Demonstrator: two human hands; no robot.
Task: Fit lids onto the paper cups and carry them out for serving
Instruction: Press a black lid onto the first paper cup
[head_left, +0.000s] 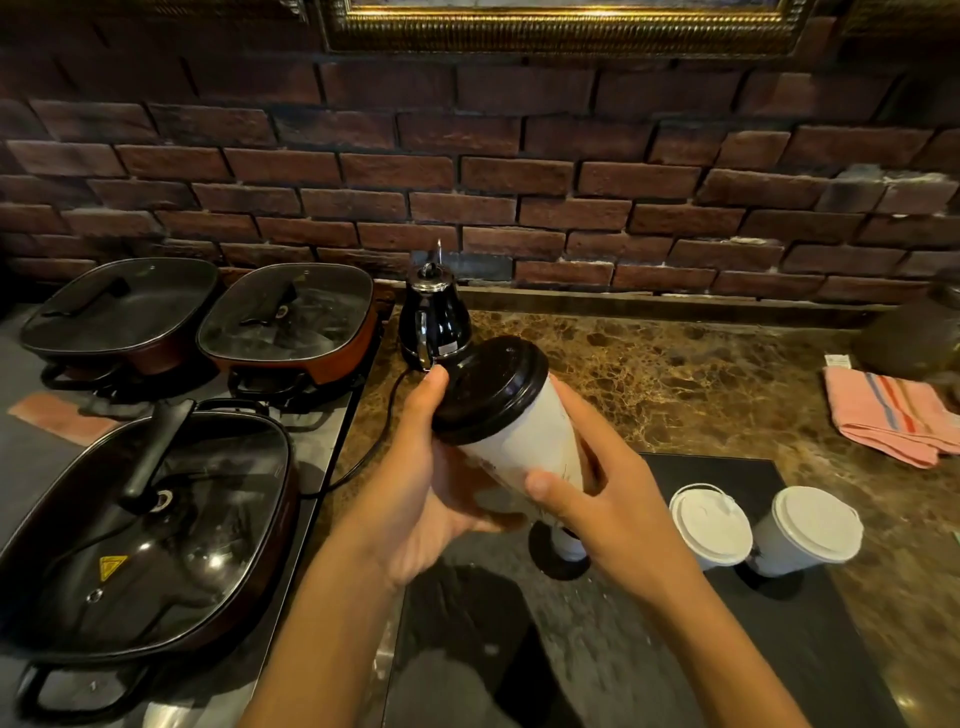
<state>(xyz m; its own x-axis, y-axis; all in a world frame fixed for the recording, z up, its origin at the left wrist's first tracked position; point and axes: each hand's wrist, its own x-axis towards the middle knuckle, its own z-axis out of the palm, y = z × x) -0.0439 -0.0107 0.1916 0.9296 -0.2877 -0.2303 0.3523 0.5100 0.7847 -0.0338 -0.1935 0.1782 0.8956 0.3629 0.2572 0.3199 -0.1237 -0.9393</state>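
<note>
Three lidded electric pans (150, 525) crowd the left side on a grey surface, two at the back by the brick wall (467, 171) and the largest in front; a black electric kettle (435, 325) stands at the back of the brown marble counter (701, 374), its cord trailing toward the left hand; a striped pink cloth (891, 415) lies folded near the right edge, beside a dark rounded object, too blurred to name; a black tray (727, 623) covers the counter's near part, and on it two paper cups with white lids (763, 530) stand close together to the right, with another small cup partly hidden under the right wrist; bare marble lies open between kettle and cloth; the white paper cup (524, 447), tilted with its black lid (491, 389) toward the kettle, is held above the tray's left end; the left hand (415, 483) cups its underside, thumb tip touching the lid's rim; the right hand (597, 488) curls around its lower body, thumb across the front.
</note>
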